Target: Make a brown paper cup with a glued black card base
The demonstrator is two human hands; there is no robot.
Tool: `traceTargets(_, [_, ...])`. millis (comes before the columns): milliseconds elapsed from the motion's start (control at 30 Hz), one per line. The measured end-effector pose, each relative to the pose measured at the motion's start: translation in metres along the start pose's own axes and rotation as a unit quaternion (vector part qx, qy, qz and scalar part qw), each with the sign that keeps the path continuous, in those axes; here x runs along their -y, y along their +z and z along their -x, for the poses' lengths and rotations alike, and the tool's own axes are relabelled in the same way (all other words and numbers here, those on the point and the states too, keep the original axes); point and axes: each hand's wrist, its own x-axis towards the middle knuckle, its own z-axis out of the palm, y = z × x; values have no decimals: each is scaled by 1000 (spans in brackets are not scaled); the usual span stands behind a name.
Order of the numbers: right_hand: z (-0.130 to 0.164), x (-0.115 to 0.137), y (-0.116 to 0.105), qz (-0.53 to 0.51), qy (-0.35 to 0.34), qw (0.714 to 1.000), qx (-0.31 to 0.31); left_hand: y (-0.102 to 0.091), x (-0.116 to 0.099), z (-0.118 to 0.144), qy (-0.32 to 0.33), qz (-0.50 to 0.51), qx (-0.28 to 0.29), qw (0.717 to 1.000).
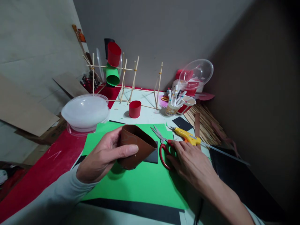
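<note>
Brown paper cone (136, 145) gripped in left hand (103, 157), right hand (189, 162) open, fingertips on scissors (164, 147)

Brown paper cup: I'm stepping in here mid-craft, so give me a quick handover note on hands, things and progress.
Left hand: grips the brown paper cup, rolled into a cone shape and held on its side above the green sheet.
Right hand: rests flat on the red-handled scissors, not gripping them.
Nearby: yellow glue gun just beyond the scissors.
Done: the brown piece is rolled; whether its seam is glued cannot be seen.
Left: apparently picking up the scissors; red cups already sit by the stick frame.
</note>
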Motion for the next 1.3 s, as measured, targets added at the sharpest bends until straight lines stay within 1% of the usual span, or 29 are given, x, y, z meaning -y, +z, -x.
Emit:
traceTargets(167, [-1, 0, 7, -28, 7, 1000, 2, -1, 3, 0, -5, 9, 4, 1000])
traceTargets(267, [-3, -1, 10, -58, 19, 998, -6, -2, 4, -2, 1, 3, -5, 1000])
traceTargets(367, [-3, -3, 7, -89, 30, 995, -25, -2, 4, -3, -9, 1, -11, 1000])
traceTargets(433, [0, -5, -1, -130, 42, 990, -44, -1, 3, -3, -17, 6, -6, 1000])
traceTargets(500, [3, -6, -14, -226, 65, 970, -58, -1, 3, -3, -22, 7, 1, 1000])
traceTargets(567, [4, -5, -30, -345, 83, 933, -55, -1, 2, -2, -20, 2, -2, 1000])
traceTargets(600, [4, -4, -38, -387, 84, 917, -47, -1, 1, -2, -17, -3, -6, 1000])
traceTargets(633, [4, -3, -45, -410, 78, 908, -36, 0, 0, -1, -14, -8, -13, 1000])
traceTargets(667, [3, -1, -51, -418, 71, 905, -22, 1, -1, 0, -12, -11, -23, 1000])
traceTargets(767, [-3, 6, -62, -398, 40, 916, 12, 7, -6, 1, -28, -9, -60, 998])
traceTargets(833, [-7, 10, -64, -379, 15, 925, 15, 10, -8, 1, -34, -5, -74, 997])
traceTargets(1000, [-10, 11, -61, -348, -32, 937, -9, 11, -9, 0, -25, -35, -103, 994])
traceTargets(1133, [-6, 11, -57, -334, -53, 940, -32, 11, -9, 1, -59, -59, -108, 991])
traceTargets(1233, [-2, 10, -52, -323, -66, 943, -45, 13, -9, 2, -86, -53, -112, 989])
traceTargets(1300, [2, 8, -46, -310, -68, 946, -65, 13, -8, 3, -101, -47, -120, 986])
